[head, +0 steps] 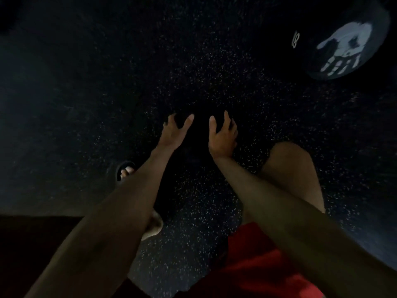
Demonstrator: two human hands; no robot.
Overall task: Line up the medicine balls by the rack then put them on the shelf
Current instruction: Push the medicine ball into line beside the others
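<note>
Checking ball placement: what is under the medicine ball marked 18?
The medicine ball appears to sit on the dark speckled floor, not on a shelf. The spot directly beneath it is hidden by the ball itself.

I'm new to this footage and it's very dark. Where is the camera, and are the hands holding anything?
No machine here: the single picture comes from a camera worn on a person's head, looking down. Their left hand and right hand reach forward, fingers spread and curved around a black patch that may be a ball; it is too dark to tell. On the speckled floor, upper right, lies a black medicine ball marked 18 with a pale handprint. Red shorts, a knee and a sandalled foot are the person's own.
</note>
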